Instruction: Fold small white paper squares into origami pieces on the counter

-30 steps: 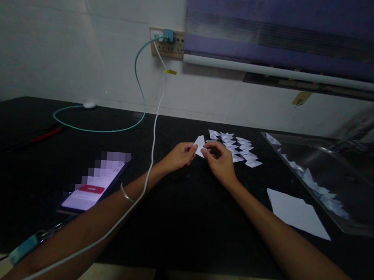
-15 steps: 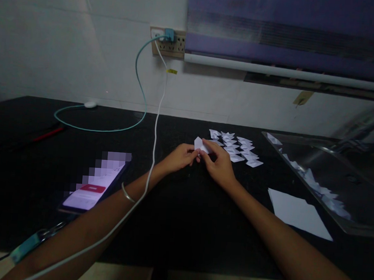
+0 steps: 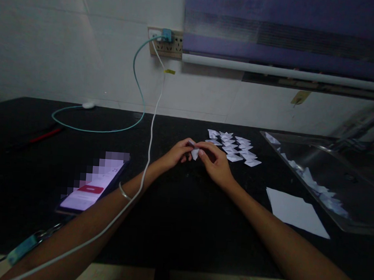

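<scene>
A small folded white paper (image 3: 195,153) is held up above the dark counter, between both hands. My left hand (image 3: 179,152) pinches its left side, fingers curled beneath. My right hand (image 3: 216,162) grips the right side between thumb and index finger. The paper shows a pointed lower end; parts of it are hidden by the fingers. Just behind my right hand, several folded paper boats (image 3: 234,148) stand in rows. To the right lies a stack of flat white paper sheets (image 3: 297,212).
A phone (image 3: 90,188) lies left beside my forearm. A white cable (image 3: 150,141) hangs across my left arm. A teal cable (image 3: 101,131) loops at the back. On the right, a metal sink (image 3: 334,180) has more folded papers along its edge. A red-handled item (image 3: 46,135) lies far left.
The folded paper has been turned, so a point now faces downward where a broader flat face showed before. Both hands have shifted their finger grip. The view has moved slightly.
</scene>
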The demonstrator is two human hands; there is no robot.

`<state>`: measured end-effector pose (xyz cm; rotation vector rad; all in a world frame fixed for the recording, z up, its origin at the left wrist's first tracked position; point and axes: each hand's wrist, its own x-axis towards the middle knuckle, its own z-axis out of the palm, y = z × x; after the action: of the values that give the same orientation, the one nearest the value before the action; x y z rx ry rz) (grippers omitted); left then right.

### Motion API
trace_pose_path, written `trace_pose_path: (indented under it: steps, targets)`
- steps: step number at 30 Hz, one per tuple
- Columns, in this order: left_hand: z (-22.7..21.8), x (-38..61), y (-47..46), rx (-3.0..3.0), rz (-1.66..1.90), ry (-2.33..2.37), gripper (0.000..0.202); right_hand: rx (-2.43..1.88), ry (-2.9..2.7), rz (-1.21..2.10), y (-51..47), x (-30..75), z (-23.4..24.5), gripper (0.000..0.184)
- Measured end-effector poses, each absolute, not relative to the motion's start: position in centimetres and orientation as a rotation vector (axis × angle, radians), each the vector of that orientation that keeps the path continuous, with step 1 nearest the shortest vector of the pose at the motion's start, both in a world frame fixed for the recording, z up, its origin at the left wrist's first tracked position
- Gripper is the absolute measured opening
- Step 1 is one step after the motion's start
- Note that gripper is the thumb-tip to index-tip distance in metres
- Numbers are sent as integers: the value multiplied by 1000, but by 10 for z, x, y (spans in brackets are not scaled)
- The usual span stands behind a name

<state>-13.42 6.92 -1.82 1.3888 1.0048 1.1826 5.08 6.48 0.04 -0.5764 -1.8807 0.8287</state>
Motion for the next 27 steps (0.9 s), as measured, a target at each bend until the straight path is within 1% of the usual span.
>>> trace_pose_path:
  steps: [3, 6, 9, 12, 14, 20, 27]
  targets:
    - [-17, -135, 68, 1333, 1209, 931, 18, -553, -1801, 1094, 65, 49, -1, 25]
    - [-13, -134, 61, 1357, 1248, 952, 19, -542, -1766, 1210, 64, 46, -1, 24]
    - [-10, -132, 55, 1375, 1281, 1077, 33, -517, -1775, 1240, 62, 45, -1, 21]
    - [-9, -130, 54, 1482, 1165, 1111, 53, -545, -1792, 1284, 62, 45, -1, 22]
    - [-9, -129, 55, 1543, 1107, 1112, 60, -577, -1785, 1310, 63, 46, -1, 24]
    - [-7, -126, 52, 1586, 1101, 1097, 60, -596, -1712, 1429, 65, 46, -1, 26]
    - [-2, -125, 46, 1570, 1091, 1036, 61, -577, -1648, 1547, 65, 48, 2, 21]
